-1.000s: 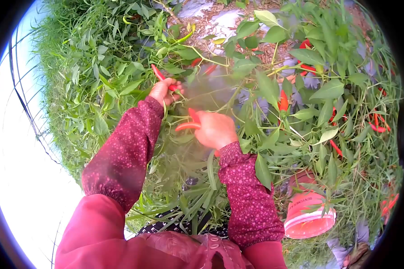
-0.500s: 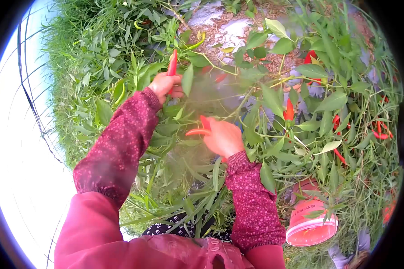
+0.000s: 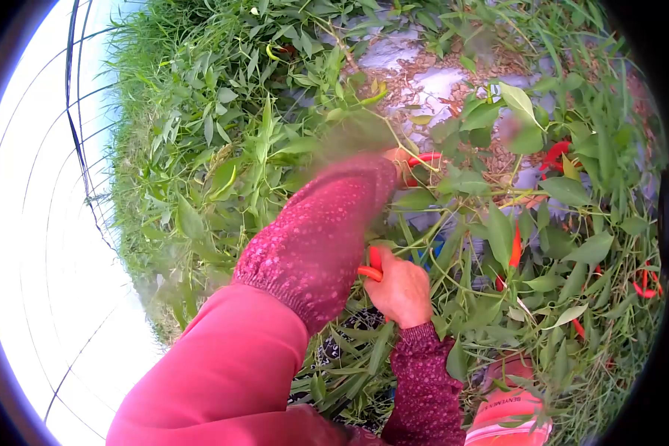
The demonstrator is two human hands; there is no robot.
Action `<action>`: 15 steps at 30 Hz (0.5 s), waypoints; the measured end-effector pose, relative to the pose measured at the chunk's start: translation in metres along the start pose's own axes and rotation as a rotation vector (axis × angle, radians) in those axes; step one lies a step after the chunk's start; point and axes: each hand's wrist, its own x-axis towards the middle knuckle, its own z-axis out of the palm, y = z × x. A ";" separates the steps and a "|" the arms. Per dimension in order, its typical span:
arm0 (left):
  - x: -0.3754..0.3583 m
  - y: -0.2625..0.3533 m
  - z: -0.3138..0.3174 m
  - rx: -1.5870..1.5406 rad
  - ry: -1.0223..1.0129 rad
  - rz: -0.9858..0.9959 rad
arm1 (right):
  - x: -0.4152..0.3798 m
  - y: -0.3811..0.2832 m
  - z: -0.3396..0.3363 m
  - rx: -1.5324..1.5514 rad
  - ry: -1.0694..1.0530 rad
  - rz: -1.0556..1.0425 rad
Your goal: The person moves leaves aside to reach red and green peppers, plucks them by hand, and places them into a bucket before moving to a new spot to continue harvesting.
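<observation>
My left hand (image 3: 399, 163) reaches in among the leaves of a pepper plant (image 3: 464, 183), mostly hidden behind its own patterned sleeve. Its fingers are closed about a red chili pepper (image 3: 427, 158), which points to the right. Lower down, the back of my right hand (image 3: 403, 293) faces me. This hand is closed round red chilies (image 3: 371, 273), which poke out on its left side. An upright red chili (image 3: 515, 247) shows on the plant to the right, and curved red ones (image 3: 554, 157) sit above it.
A pink-red bucket (image 3: 507, 407) is at the lower right, partly covered by leaves. Grey-white ground sheet (image 3: 390, 52) and wood chips show at the top. More red chilies (image 3: 647, 284) are at the far right; tall grass (image 3: 137, 149) grows on the left.
My left hand has moved right and deeper into the plant, its sleeve now crossing the middle. My right hand keeps its chilies. The view has shifted, so the bucket appears lower.
</observation>
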 end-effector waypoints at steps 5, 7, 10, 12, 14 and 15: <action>-0.036 0.011 0.006 0.210 0.014 -0.108 | -0.001 0.006 0.006 0.018 0.037 -0.014; -0.066 0.020 -0.002 0.257 0.052 -0.139 | -0.001 0.006 0.006 0.030 0.023 0.008; -0.052 0.007 -0.005 -0.039 -0.139 -0.194 | -0.003 0.006 0.004 0.016 0.042 -0.023; 0.033 -0.087 0.038 -0.206 -0.210 -0.014 | -0.004 0.007 0.002 0.026 0.038 -0.018; 0.011 -0.089 0.033 0.167 -0.117 0.267 | -0.005 0.008 0.004 0.035 0.060 -0.048; -0.037 -0.049 0.004 0.492 -0.089 0.327 | -0.005 0.010 0.007 0.038 0.067 -0.041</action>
